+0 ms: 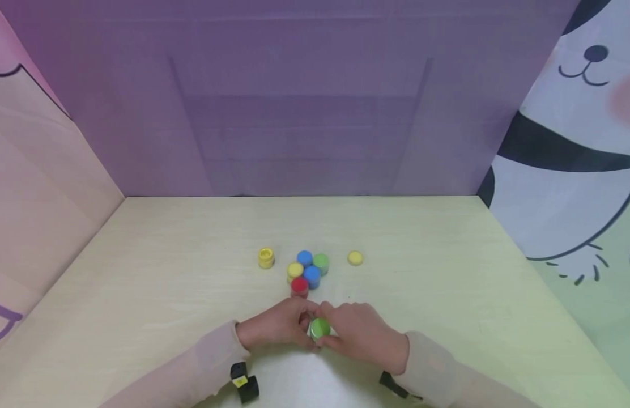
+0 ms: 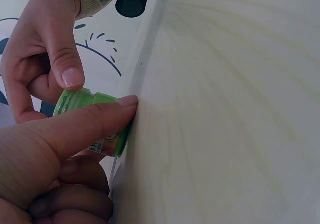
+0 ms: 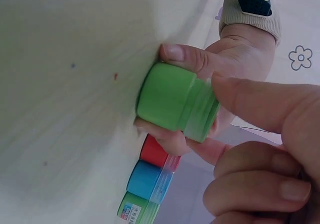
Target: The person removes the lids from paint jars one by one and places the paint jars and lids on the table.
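Observation:
A small green jar (image 3: 165,95) with a translucent ribbed lid (image 3: 200,112) is held between both hands, its base at the tabletop. My left hand (image 1: 284,324) grips the jar's body, thumb on one side and fingers on the other; in the left wrist view the left thumb (image 2: 97,124) lies across the jar. At the lid, my right hand (image 1: 366,333) pinches with thumb and forefinger, the other fingers curled. Just beyond the left hand stands a red jar (image 1: 299,286), touching a cluster of similar jars.
Behind the red jar cluster two blue jars (image 1: 312,276), a yellow jar (image 1: 295,271) and a green jar (image 1: 321,262). A yellow jar with a ringed top (image 1: 266,258) stands to the left, and a flat yellow disc (image 1: 355,258) lies to the right. A purple wall (image 1: 305,113) bounds the pale table (image 1: 141,272).

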Motion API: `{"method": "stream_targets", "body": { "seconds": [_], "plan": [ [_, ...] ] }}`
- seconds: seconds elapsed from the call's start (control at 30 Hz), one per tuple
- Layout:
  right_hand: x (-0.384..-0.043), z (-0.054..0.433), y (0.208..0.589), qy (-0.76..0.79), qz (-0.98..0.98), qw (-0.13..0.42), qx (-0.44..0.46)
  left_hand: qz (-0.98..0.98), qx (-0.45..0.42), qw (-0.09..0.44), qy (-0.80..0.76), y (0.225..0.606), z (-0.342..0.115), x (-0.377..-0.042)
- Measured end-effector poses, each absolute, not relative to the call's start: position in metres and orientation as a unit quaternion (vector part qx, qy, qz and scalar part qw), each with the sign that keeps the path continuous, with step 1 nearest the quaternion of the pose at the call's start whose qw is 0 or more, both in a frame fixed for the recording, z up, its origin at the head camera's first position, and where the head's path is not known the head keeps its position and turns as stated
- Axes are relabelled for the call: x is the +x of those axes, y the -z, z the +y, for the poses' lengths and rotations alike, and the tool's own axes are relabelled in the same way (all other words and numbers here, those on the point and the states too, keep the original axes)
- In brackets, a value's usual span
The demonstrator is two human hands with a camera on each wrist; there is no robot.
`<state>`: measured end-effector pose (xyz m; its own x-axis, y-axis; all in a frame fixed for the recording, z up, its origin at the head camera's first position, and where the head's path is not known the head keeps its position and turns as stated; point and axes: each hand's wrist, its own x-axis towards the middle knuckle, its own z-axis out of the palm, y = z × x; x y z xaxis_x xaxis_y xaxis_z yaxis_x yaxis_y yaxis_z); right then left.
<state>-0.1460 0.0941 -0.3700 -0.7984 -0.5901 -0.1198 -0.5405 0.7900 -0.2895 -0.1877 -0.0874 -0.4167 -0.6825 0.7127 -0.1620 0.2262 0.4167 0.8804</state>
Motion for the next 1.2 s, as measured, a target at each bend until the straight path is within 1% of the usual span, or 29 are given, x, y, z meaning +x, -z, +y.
{"method": "stream_targets", "body": {
  "seconds": [0.53,0.7,0.97,1.2],
  "plan": [
    [-0.1445,0.094,0.3666,0.103,0.939,0.135,-0.299,0.794,0.295,0.271,-0.457,0.4171,-0.0887,-0.1873],
    [-0.1448,0.096,0.3665,0.109,0.935,0.134,-0.308,0.791,0.294,0.273,-0.461,0.4172,-0.0887,-0.1874],
    [-0.1467,0.0973,0.3672,0.131,0.93,0.118,-0.322,0.797,0.299,0.271,-0.449,0.4185,-0.089,-0.1895],
    [-0.1457,0.0908,0.3719,0.131,0.946,0.101,-0.279,0.804,0.296,0.263,-0.443,0.42,-0.0875,-0.1902]
  ]
}}
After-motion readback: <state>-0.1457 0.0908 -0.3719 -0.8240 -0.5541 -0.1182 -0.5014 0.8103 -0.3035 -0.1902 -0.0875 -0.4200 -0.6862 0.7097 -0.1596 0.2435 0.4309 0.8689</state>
